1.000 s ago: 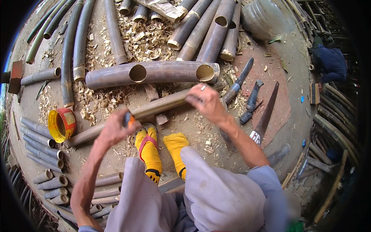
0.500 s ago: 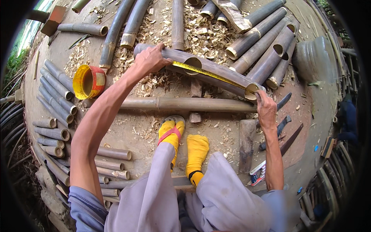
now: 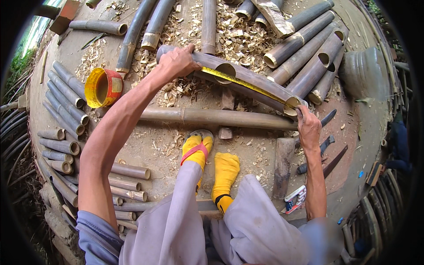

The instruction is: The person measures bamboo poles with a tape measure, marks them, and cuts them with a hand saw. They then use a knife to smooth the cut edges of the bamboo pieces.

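Observation:
A yellow tape measure (image 3: 249, 85) is stretched along a bamboo pole (image 3: 261, 80) that has a round hole (image 3: 225, 70) cut in its side. Its upper end is in my left hand (image 3: 179, 62), closed on the tape and resting on the pole near its far left end. My right hand (image 3: 309, 128) pinches the tape's other end at the pole's open right end. The tape's case is hidden, perhaps behind my left hand. Below lies a long bamboo pole (image 3: 212, 118) set crosswise on the ground.
Wood chips (image 3: 229, 37) litter the ground. A red and yellow bucket (image 3: 115, 86) stands left, beside stacked short bamboo pieces (image 3: 66, 90). Holed bamboo poles (image 3: 313, 70) lie far right. A curved blade (image 3: 335, 161), a wooden block (image 3: 282, 168) and a white-and-red tool (image 3: 295, 199) lie near my right forearm.
The view has shifted slightly, so the scene sits a little further right. Both hands stay on the tape along the pole; the hold looks the same.

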